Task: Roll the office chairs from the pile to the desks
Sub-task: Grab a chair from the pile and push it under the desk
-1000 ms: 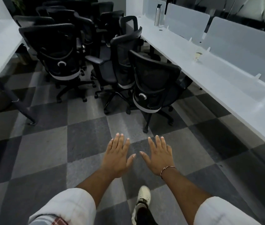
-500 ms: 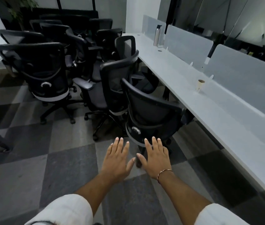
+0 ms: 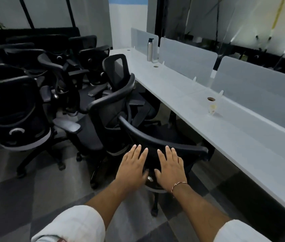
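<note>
A step closer than a moment ago, the person's hands, earlier level with the chair's base, now reach the back of the nearest black mesh-backed office chair (image 3: 164, 143). It stands at the edge of the pile, just beside the long white desk (image 3: 234, 137) that runs along the right of the room. A chequered grey carpet-tile floor (image 3: 16, 198) spreads beneath the cluster of black swivel chairs (image 3: 33, 88) at left and centre. Frosted white divider panels (image 3: 187, 60) line the desk's far edge, with a steel water bottle (image 3: 150, 49) upright at the far end and a small pale paper cup (image 3: 212, 106) nearer. The left hand (image 3: 132, 169) and right hand (image 3: 170, 169) lie side by side, palms down, fingers straight and slightly spread, gripping nothing. Whether they touch the mesh cannot be told. A thin bracelet (image 3: 178, 185) circles the right wrist.
</note>
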The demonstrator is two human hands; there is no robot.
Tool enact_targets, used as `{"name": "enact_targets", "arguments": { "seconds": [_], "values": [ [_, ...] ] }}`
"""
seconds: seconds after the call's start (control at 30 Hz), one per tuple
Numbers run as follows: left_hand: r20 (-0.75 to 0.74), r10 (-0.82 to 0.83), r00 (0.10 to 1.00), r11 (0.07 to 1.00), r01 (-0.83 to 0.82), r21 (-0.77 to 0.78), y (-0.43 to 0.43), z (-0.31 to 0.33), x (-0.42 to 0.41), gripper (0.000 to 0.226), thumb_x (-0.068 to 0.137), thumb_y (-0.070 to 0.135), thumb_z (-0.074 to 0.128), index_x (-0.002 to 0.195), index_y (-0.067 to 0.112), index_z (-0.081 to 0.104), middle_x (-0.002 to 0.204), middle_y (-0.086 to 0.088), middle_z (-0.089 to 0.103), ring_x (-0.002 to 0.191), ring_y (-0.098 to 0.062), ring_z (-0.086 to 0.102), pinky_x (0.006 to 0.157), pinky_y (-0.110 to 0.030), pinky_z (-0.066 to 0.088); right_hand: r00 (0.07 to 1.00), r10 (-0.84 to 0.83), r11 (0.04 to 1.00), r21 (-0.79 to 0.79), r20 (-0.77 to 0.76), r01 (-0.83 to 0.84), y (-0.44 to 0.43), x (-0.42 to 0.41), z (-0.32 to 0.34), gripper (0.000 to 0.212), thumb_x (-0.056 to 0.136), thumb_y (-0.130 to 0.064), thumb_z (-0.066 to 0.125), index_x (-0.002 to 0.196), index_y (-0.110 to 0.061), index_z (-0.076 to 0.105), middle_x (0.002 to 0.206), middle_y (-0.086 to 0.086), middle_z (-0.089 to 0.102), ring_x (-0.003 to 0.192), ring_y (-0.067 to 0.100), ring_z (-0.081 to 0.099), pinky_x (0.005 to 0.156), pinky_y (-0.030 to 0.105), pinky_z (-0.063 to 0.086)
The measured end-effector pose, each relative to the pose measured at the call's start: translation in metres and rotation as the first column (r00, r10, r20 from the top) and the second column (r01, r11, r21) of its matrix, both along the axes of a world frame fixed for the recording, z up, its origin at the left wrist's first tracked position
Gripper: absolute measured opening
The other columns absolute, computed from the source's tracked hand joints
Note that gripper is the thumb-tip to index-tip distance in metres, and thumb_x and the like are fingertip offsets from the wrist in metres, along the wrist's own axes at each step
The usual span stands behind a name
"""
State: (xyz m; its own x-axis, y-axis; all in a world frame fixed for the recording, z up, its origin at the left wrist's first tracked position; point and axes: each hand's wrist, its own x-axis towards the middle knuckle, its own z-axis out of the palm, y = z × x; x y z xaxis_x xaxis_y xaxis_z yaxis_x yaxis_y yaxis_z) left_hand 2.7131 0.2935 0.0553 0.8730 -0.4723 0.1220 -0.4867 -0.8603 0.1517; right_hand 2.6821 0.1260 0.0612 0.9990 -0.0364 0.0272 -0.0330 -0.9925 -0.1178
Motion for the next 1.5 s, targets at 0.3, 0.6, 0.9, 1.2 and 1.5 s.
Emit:
{"name": "enact_targets", "arguments": {
  "seconds": [0.3,0.6,0.9,1.2,1.5],
  "values": [
    [-0.091,-0.1,0.991,0.968,0.118,0.22,-0.022,0.006,0.12,0.086,0.094,0.045,0.053,0.16,0.014,0.007,0.167,-0.012,0.009,0.155,-0.027,-0.002,0.125,-0.041,0.005,0.997,-0.07,0.997,-0.047,-0.034,0.069,-0.036,0.09,0.008,0.078,0.094,-0.051,0.051,0.156,-0.024,0.012,0.164,0.011,0.002,0.15,0.031,0.007,0.118,0.048,0.023],
    [-0.175,-0.126,0.976,0.875,0.193,0.444,-0.051,0.007,0.189,0.04,0.082,0.037,0.065,0.116,0.02,0.054,0.117,-0.002,0.058,0.111,-0.023,0.055,0.11,-0.039,0.034,0.983,0.037,0.994,-0.091,-0.179,-0.054,-0.051,0.131,-0.008,0.05,0.087,-0.06,0.059,0.119,-0.024,0.046,0.111,0.0,0.058,0.097,0.023,0.062,0.066,0.035,0.04],
    [-0.091,-0.128,0.988,0.89,0.155,0.429,-0.052,0.0,0.189,0.025,0.082,0.036,0.064,0.103,0.025,0.057,0.1,0.003,0.06,0.092,-0.019,0.06,0.091,-0.034,0.04,0.988,0.114,0.993,-0.015,-0.108,-0.116,-0.055,0.127,-0.011,0.04,0.09,-0.055,0.055,0.113,-0.023,0.049,0.099,0.0,0.061,0.087,0.021,0.061,0.063,0.032,0.036],
    [-0.09,-0.158,0.983,0.91,0.181,0.373,-0.034,-0.009,0.155,0.024,0.081,0.044,0.063,0.097,0.027,0.061,0.097,0.005,0.063,0.091,-0.018,0.061,0.093,-0.034,0.043,0.987,0.119,0.993,0.005,-0.113,-0.119,-0.043,0.092,-0.018,0.036,0.091,-0.044,0.056,0.118,-0.022,0.049,0.103,0.002,0.063,0.091,0.024,0.062,0.067,0.033,0.039],
    [-0.198,-0.239,0.951,0.9,0.293,0.323,-0.003,-0.003,0.122,0.063,0.07,0.081,0.06,0.103,0.028,0.064,0.098,0.007,0.062,0.092,-0.015,0.061,0.084,-0.033,0.045,0.987,0.109,0.993,-0.039,-0.121,-0.114,-0.024,0.047,-0.02,0.035,0.088,-0.044,0.055,0.115,-0.023,0.051,0.101,0.002,0.064,0.093,0.027,0.063,0.067,0.034,0.035]
  ]
}}
